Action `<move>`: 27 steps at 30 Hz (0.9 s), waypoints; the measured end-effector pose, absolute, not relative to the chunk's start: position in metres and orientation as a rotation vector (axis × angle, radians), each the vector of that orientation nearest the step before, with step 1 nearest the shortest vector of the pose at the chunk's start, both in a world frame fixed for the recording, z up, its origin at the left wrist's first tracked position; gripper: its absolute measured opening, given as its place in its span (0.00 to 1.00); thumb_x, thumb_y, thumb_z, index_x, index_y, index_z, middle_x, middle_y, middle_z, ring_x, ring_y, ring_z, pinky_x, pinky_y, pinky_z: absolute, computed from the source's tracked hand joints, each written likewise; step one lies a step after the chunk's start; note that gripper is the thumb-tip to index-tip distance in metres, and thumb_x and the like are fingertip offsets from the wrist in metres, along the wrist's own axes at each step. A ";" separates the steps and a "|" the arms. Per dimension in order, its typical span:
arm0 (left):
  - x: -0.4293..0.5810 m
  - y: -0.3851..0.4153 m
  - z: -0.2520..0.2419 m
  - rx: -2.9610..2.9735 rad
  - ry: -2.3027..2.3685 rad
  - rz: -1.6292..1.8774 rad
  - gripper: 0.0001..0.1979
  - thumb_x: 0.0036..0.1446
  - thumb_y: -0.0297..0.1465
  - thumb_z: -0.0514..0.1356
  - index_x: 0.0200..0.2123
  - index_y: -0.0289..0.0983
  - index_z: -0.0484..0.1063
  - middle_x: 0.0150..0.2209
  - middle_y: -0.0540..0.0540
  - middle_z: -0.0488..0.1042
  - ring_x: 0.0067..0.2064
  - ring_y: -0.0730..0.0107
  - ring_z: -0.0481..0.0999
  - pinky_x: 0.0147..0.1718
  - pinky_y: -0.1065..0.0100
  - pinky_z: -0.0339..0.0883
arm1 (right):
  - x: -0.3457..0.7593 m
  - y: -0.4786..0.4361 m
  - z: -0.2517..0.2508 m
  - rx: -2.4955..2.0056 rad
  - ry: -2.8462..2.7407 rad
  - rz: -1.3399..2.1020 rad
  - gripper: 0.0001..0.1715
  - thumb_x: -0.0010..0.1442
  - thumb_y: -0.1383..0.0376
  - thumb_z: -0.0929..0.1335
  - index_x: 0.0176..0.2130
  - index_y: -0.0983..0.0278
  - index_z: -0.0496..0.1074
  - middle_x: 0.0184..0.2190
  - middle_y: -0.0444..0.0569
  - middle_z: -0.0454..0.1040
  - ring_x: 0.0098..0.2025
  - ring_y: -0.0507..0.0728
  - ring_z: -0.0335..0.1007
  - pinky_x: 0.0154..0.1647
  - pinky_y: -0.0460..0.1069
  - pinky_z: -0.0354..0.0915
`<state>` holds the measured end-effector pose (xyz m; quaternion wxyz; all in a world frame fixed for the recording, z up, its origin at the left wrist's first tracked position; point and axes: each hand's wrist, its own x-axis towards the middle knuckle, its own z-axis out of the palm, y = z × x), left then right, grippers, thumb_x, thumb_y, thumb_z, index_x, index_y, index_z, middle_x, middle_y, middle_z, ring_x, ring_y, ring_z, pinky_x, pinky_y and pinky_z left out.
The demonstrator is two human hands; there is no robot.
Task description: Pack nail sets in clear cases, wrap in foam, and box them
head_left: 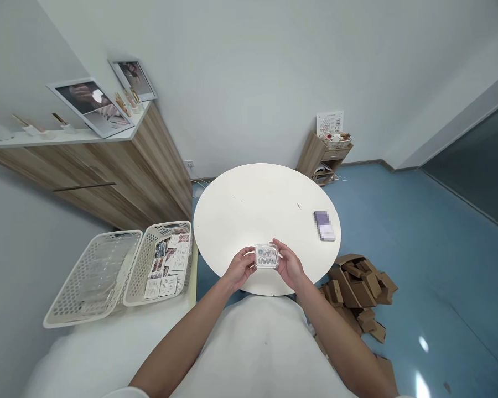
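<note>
A small clear plastic case (pixel 266 256) with rows of small items inside is held between both hands above the near edge of a round white table (pixel 257 210). My left hand (pixel 241 267) grips its left side with curled fingers. My right hand (pixel 289 265) grips its right side, thumb on top. A blurred purple phone-like object (pixel 324 226) lies on the table to the right.
Two white perforated baskets (pixel 108 271) stand on a white surface at the left, one holding printed cards. A heap of small brown cardboard boxes (pixel 359 293) lies on the blue floor at the right. A wooden cabinet (pixel 120 166) stands along the wall.
</note>
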<state>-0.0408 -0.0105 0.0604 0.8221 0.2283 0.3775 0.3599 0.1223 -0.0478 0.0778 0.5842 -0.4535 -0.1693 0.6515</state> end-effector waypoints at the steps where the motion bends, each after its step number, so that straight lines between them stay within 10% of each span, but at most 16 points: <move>1: -0.040 -0.010 0.060 0.481 0.800 0.771 0.18 0.41 0.29 0.66 0.37 0.38 0.66 0.30 0.50 0.72 0.28 0.79 0.71 0.27 0.76 0.65 | 0.123 -0.049 0.079 -1.065 -0.400 1.518 0.21 0.48 0.63 0.65 0.44 0.58 0.70 0.48 0.49 0.69 0.41 0.58 0.68 0.36 0.53 0.66; 20: -0.014 -0.009 0.063 0.468 0.795 0.849 0.16 0.43 0.30 0.65 0.37 0.37 0.66 0.33 0.47 0.71 0.32 0.76 0.71 0.31 0.73 0.65 | 0.153 -0.060 0.090 -1.145 -0.525 1.678 0.23 0.50 0.58 0.68 0.47 0.57 0.66 0.45 0.48 0.71 0.44 0.56 0.69 0.44 0.53 0.65; 27: 0.010 -0.015 0.072 0.633 0.957 0.736 0.19 0.50 0.45 0.56 0.42 0.42 0.67 0.43 0.46 0.69 0.40 0.70 0.70 0.35 0.69 0.63 | 0.183 -0.053 0.081 -1.148 -0.514 1.677 0.24 0.48 0.60 0.69 0.47 0.57 0.66 0.41 0.48 0.74 0.41 0.57 0.71 0.44 0.54 0.65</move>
